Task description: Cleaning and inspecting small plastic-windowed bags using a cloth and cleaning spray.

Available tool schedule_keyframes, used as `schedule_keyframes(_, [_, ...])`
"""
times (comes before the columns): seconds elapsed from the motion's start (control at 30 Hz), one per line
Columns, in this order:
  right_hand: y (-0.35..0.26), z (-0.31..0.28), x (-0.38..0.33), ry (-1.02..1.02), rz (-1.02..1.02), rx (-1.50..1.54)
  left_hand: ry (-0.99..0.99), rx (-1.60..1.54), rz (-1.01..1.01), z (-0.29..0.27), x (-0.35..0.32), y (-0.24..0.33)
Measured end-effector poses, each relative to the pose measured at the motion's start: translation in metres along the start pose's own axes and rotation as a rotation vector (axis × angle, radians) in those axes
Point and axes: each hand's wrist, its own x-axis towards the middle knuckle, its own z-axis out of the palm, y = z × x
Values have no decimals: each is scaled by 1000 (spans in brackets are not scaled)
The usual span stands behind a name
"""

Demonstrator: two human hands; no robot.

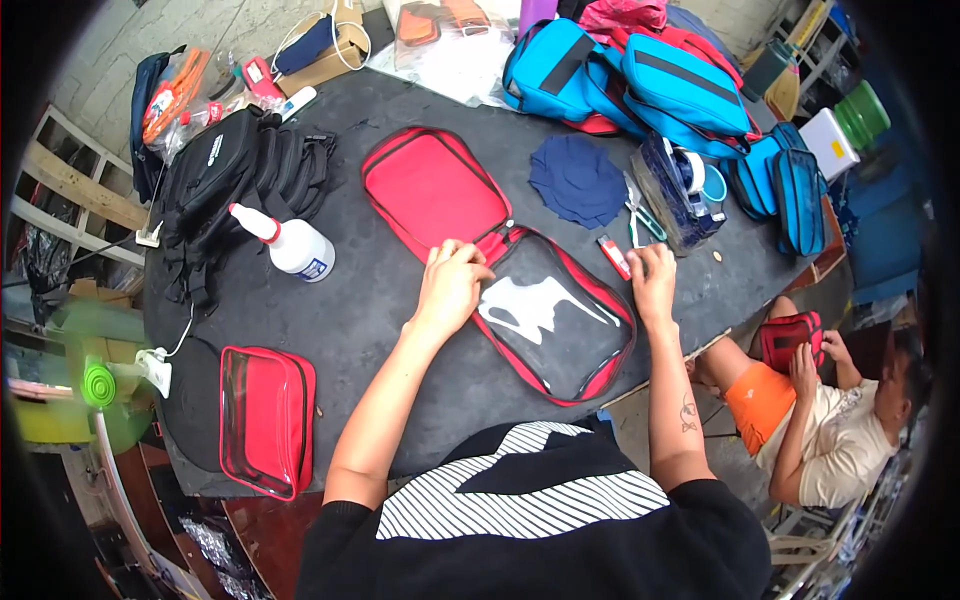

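A red zippered pouch lies unfolded in front of me, its red fabric panel (437, 195) to the far left and its clear plastic panel (565, 325) nearer. At the fold between the panels, my left hand (452, 285) has its fingers curled on the pouch's edge. To the right of the clear panel, my right hand (653, 287) is closed at one end of a small red lighter (613, 257). Green-handled snips (648, 222) lie just beyond that hand. A crumpled dark blue cloth (577, 181) is beside them.
A finished-looking red clear pouch (268, 420) stands at the near left. Behind it are a white spray bottle (298, 247) and black bags (225, 175). Blue bags (680, 85) pile up at the far right, near a clear container (672, 195). A person (825, 420) sits at right holding a red pouch.
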Motion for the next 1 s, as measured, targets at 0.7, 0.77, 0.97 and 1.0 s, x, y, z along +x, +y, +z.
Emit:
schedule_keyframes(0.7, [-84,22,43,-9,150,476,88,112,-196,19,2,-26])
schedule_keyframes(0.77, [-119,46,35,-142,236,442,95,97,-200,22,-1,-29])
schedule_keyframes(0.97, [-162,83,19,-121,107,43,92,16,-247,21,-3,-30])
schedule_keyframes(1.0, [-162,86,17,-135,100,-22,98,-13,-252,21,-4,-30])
